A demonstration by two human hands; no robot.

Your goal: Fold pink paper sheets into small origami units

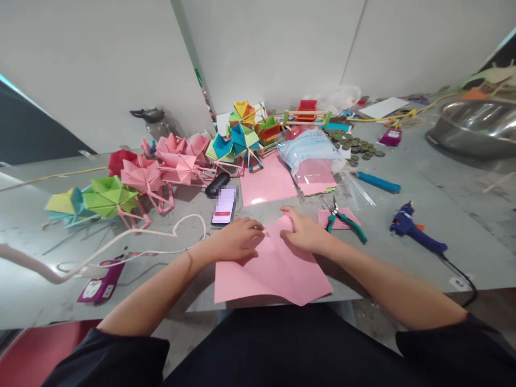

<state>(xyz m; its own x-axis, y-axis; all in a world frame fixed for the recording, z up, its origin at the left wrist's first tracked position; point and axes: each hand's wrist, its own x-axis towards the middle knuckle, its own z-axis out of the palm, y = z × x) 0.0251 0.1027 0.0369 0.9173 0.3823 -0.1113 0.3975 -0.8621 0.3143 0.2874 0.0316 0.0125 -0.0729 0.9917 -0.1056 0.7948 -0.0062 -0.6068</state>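
1. Nearest, a dark shirt (pixel 282 349) filled bottom centre.
2. Pink paper (pixel 262 277) lay lower centre on the worktop (pixel 435 193).
3. The left hand (pixel 236 239) rested on it, fingers apart; the right hand (pixel 304 231) touched its top edge, its fingers' grip unclear.

On the table (pixel 439 185), a pink sheet (pixel 270 277) lies at the middle of the near edge. The left hand (pixel 238 236) rests on it; the right hand (pixel 304 228) touches its far part, any pinch unclear. Pliers (pixel 338 219) lie just beyond the right forearm, a glue gun (pixel 417 230) toward the right edge. Folded paper shapes (pixel 141 174) crowd the left side; a metal bowl (pixel 479 129) stands near the far right corner.
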